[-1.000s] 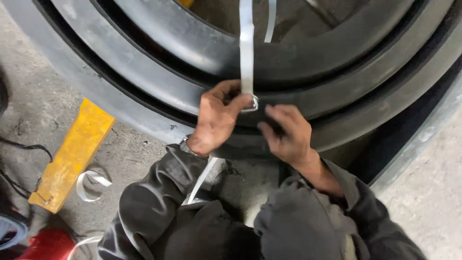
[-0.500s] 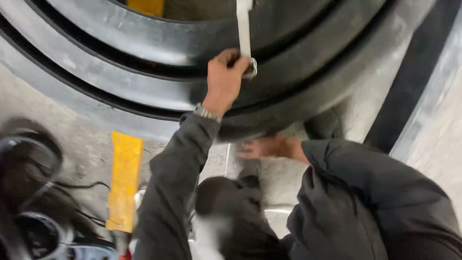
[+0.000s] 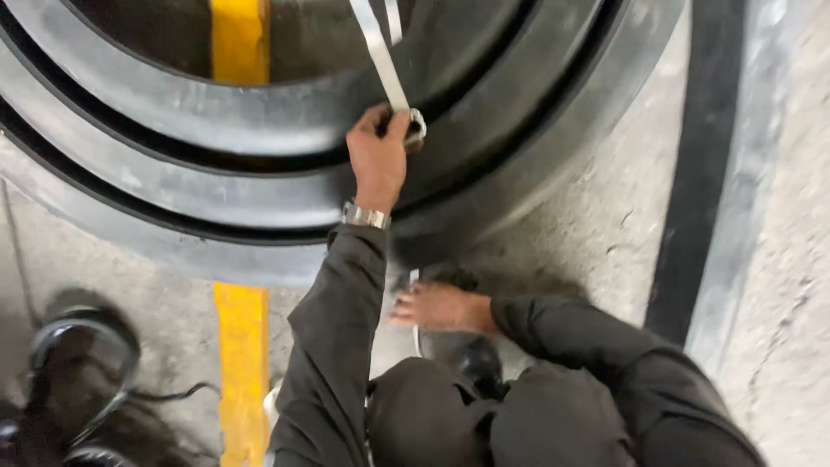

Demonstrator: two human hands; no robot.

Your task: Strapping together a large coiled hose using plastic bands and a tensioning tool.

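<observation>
Your left hand (image 3: 378, 156) is up on the stack of large black rubber rings (image 3: 259, 186), fingers closed around the flat white strapping band (image 3: 379, 54) right where it meets the small metal buckle (image 3: 416, 128) — a firm pinch, thumb side toward the buckle. The band runs upward from your grip across the inner ring and out of the top of the view, with a second thin strand just beside it. A metal wristwatch (image 3: 365, 215) shows at the cuff of your dark sleeve. Your right hand (image 3: 437, 306) is low, near the grey concrete floor (image 3: 605, 216) at the foot of the rings, fingers spread flat — touching the loose end of the band there, though I cannot tell whether it actually grips it. A yellow painted bar (image 3: 241, 363) lies on the floor to your left.
</observation>
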